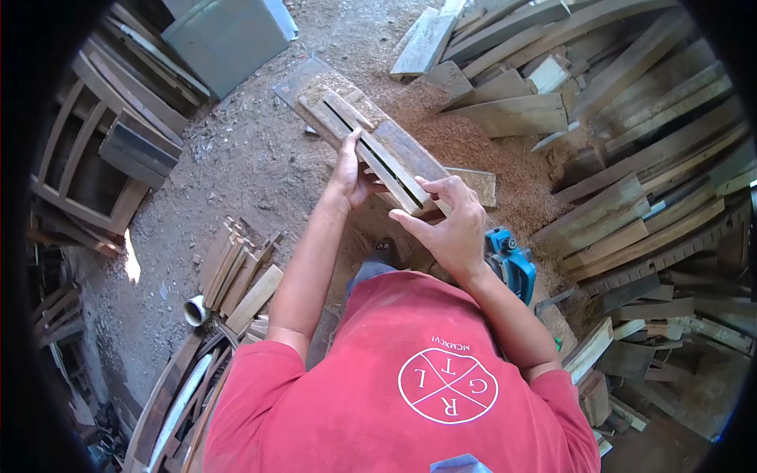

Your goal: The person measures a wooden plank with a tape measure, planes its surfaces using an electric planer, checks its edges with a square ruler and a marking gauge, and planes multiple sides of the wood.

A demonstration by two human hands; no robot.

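A long, narrow wooden piece (377, 159) with a dark slot down its length lies diagonally between my hands. My left hand (352, 172) grips its left side near the middle, thumb on top by the slot. At its near end, my right hand (451, 219) holds it, the thumb on one side and the fingers on the other. Beneath and beyond it is a wider board (410, 148) strewn with sawdust and shavings.
A blue power tool (511, 264) sits right of my right hand. Stacked timber (631, 173) fills the right side. Wood strips (240, 272) and a pipe (195, 310) lie at left. A grey box (229, 43) stands at the top, and wooden frames (87, 150) stand far left.
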